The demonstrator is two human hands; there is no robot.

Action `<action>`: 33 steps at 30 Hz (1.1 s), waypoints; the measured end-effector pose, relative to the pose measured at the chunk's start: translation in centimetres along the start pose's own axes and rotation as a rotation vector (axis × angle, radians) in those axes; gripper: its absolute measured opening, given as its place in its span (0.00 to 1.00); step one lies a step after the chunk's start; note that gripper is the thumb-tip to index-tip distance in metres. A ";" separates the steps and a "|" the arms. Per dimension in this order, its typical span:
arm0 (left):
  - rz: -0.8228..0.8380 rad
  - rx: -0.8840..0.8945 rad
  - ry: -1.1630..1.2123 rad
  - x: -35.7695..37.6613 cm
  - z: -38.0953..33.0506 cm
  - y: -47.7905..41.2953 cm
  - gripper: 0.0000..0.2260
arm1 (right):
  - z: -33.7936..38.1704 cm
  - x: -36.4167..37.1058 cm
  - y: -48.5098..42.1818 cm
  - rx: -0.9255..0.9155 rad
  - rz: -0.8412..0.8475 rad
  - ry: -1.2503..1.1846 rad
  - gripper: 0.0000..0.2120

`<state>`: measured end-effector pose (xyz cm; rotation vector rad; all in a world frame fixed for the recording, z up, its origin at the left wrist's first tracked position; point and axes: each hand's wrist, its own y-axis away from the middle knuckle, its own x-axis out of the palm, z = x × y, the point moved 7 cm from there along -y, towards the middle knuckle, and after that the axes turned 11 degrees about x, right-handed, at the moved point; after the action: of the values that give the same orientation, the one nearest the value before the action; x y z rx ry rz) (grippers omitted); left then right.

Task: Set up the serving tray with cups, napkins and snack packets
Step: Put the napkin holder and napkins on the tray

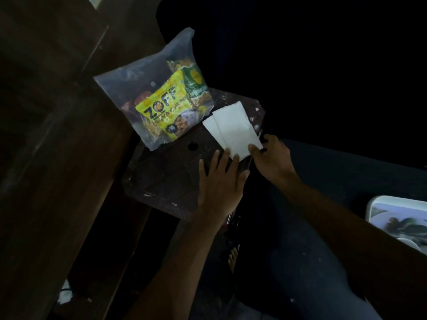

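A clear bag of snack packets (pixel 157 100) lies at the far left of a small dark table (pixel 166 181). Two white napkins (pixel 233 128) overlap at the table's right edge. The left hand (pixel 219 181), fingers spread flat, touches their near edge, and the right hand (pixel 272 158) pinches their corner. A white tray (pixel 374 202) sits well right of the table. Snacks and napkins are not yet loaded, and no cups show, so the task looks barely started.

Left hand (pixel 219 181) and right hand (pixel 272 158) bare, forearms (pixel 346 227) uncovered to the frame edge. Dark blue trousers (pixel 307 262), pale specks on the fabric. Bare toes (pixel 233 257) visible. Low light, finer detail unreadable.
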<state>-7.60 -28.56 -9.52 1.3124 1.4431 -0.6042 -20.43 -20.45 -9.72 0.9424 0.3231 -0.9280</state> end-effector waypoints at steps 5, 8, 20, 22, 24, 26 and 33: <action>-0.024 0.041 0.004 -0.3 -0.9 0.9 0.25 | 0.1 0.2 -0.6 0.018 -0.038 -0.050 0.20; -0.083 0.023 0.125 -0.6 -1.3 2.1 0.23 | -0.4 0.0 0.0 0.010 -0.032 -0.042 0.16; -0.510 -0.600 1.290 0.2 -2.2 4.9 0.12 | -7.3 -1.3 8.6 0.180 0.311 -0.541 0.07; -0.530 -0.596 1.261 0.2 -2.9 5.0 0.08 | -8.8 -2.0 9.5 0.177 0.302 -0.445 0.07; -0.518 -0.580 1.247 0.4 -3.9 5.2 0.04 | -10.2 -2.9 10.3 0.189 0.298 -0.441 0.08; -0.479 -0.549 1.262 0.8 -5.4 5.4 0.03 | -11.6 -4.0 11.0 0.193 0.284 -0.474 0.07; -0.343 -0.527 1.327 2.5 -12.4 5.9 0.07 | -17.4 -8.8 12.8 0.219 0.202 -0.527 0.07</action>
<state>-6.14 -15.11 -6.10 0.9948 2.6667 0.6079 -12.94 1.47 -7.42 0.8718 -0.3217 -0.9986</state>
